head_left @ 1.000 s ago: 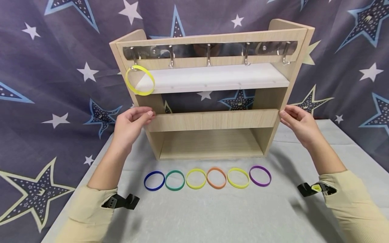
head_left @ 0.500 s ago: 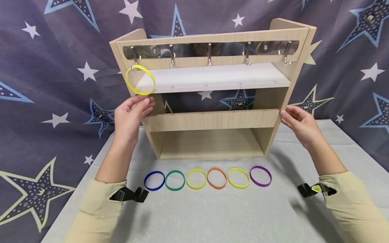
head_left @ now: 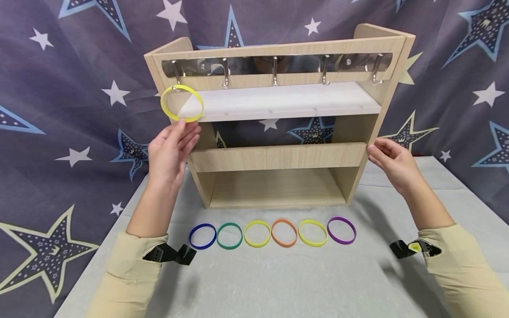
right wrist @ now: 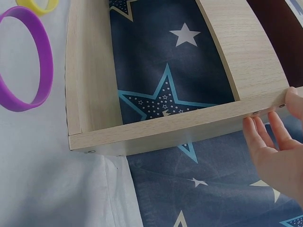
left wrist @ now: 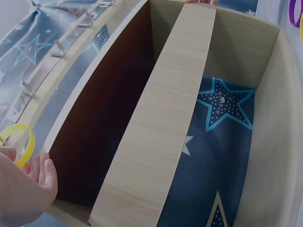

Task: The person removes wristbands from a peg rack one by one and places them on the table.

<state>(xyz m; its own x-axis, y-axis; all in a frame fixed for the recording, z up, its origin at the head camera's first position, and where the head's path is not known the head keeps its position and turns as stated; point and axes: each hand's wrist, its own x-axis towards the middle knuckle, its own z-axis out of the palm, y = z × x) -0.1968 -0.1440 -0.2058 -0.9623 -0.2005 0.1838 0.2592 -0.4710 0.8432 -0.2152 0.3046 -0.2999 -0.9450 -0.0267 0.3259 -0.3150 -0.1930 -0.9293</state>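
A yellow silicone wristband [head_left: 200,98] hangs from the leftmost metal hook [head_left: 176,74] of the wooden shelf [head_left: 278,157]. At its lower edge my left hand [head_left: 169,152] pinches the band, thumb in front and fingers behind. In the left wrist view that hand [left wrist: 21,189] is at the lower left, close to the shelf's side. My right hand [head_left: 393,163] holds the shelf's right side panel. The right wrist view shows the thumb [right wrist: 294,101] on the panel's front edge and fingertips against its outer face.
On the grey cloth lies a row of wristbands: blue [head_left: 191,236], green [head_left: 218,240], yellow [head_left: 245,236], orange [head_left: 273,236], another yellow [head_left: 300,236] and purple [head_left: 330,232]. Several other hooks [head_left: 275,73] line the metal strip. A star-patterned curtain [head_left: 79,110] hangs behind.
My left hand has left the shelf's left side and risen to the hanging yellow wristband, whose lower edge has lifted slightly. My right hand stays at the right panel.
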